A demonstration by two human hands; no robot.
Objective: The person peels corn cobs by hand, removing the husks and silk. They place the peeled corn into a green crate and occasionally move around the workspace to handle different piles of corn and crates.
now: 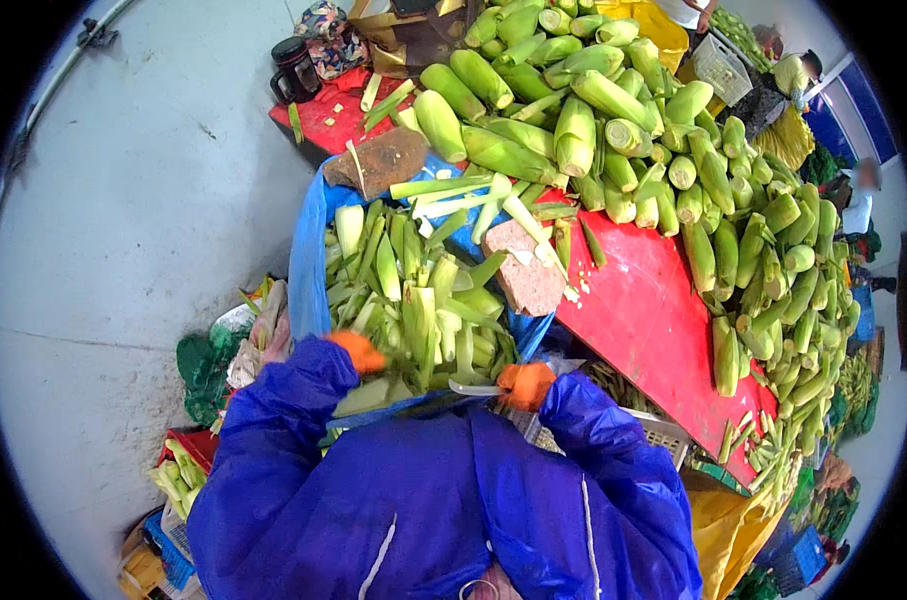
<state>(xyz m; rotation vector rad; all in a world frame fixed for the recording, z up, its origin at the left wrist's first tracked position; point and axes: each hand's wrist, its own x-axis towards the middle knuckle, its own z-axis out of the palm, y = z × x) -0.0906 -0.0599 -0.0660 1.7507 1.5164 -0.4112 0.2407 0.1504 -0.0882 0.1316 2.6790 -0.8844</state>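
My right hand (526, 386), in an orange glove, is closed round the handle of a small curved knife (474, 389). The pale blade points left across the near edge of a blue-lined container (308, 265). My left hand (357, 352), also orange-gloved, is over the container's near left side. Motion smears its fingers, so I cannot tell whether they hold anything. Cut green husk leaves (418, 325) fill the container below and between my hands.
A big pile of thick green husked shoots (573, 135) covers much of the red board (638, 300) on the right. A brown brick (378, 162) and a pinkish block (523, 268) weigh on the liner. A black mug (293, 70) stands far left. Other people work at far right.
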